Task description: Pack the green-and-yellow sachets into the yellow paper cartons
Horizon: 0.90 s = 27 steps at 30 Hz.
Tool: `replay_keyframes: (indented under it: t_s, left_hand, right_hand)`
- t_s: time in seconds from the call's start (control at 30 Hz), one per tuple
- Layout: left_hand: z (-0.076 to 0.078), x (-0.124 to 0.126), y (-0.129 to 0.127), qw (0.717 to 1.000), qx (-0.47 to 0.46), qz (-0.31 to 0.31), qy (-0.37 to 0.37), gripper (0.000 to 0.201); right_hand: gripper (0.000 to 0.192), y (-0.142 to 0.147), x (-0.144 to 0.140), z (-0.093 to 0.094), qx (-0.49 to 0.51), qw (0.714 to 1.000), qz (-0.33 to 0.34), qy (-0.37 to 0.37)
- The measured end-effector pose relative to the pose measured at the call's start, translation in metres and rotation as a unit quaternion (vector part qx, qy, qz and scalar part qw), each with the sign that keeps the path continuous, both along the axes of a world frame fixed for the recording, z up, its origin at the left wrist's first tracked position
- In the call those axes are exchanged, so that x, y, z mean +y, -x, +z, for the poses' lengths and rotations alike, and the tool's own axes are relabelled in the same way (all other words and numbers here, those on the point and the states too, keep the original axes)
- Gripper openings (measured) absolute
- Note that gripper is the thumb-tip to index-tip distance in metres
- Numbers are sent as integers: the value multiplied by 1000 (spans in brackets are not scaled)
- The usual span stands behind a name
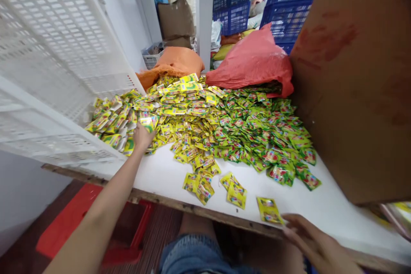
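Observation:
My left hand (143, 137) reaches into the left side of the heap, its fingers closed on a yellow and green packet (147, 123). Around it lie several larger yellow packets (112, 122) with white backs. Near the table's front edge, my right hand (310, 235) pinches the corner of a small yellow sachet (268, 210). A pair of overlapping yellow sachets (236, 194) lies to the left of that one, with a small cluster of sachets (199, 186) farther left. Green sachets (257, 132) fill the right part of the heap.
A white perforated crate (54, 30) stands at the left and a large cardboard box (356, 94) at the right. An orange sack (180, 60) and a red sack (253, 60) lie behind the heap. Below the white tabletop (154, 175) is a red plastic stool or bin (70, 222).

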<state>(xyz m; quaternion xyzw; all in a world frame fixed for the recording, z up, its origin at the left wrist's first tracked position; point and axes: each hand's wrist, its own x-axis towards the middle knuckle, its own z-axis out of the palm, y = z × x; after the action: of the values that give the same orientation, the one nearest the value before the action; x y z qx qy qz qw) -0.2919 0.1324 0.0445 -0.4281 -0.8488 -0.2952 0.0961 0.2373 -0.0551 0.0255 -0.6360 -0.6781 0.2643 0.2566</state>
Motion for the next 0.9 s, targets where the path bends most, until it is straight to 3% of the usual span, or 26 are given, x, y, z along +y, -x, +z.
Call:
replay_keyframes:
  t_s: [0.1,0.2,0.27,0.33,0.4,0.5,0.57,0.7,0.8,0.9]
  left_hand:
    - [1,-4,-10,999,-18,-20,-19,64]
    - [-1,-20,-17,997,-52,-43,-47,53]
    - [-3,-36,-28,980,-135,-81,-121,48]
    - [-6,-53,-50,925,-280,-135,-219,43]
    - [-10,-72,-83,856,-412,-187,-252,36]
    - [-19,-100,-140,762,-568,-240,-198,27]
    - [-27,-116,-172,714,-629,-252,-176,22]
    - [-43,-137,-206,663,-690,-253,-141,29]
    - [-48,-142,-211,640,-718,-248,-112,40]
    - [-50,-142,-210,630,-730,-245,-100,47]
  right_hand:
    - [32,24,24,-3,21,997,56,52]
    - [28,33,38,-11,-9,999,21,32]
    - [27,36,40,-18,-20,1000,-4,9]
    - [26,42,41,-25,-9,1000,-11,-9]
    - [27,53,46,-30,8,1000,1,-28]
    - [29,63,66,-32,13,997,5,-76]
    - [27,58,86,-30,-23,992,-30,-118]
    - [23,33,121,-25,-136,977,-75,-147]
    - [25,27,134,-25,-168,973,-81,-137]
    - [36,38,141,-29,-213,965,-101,-114]
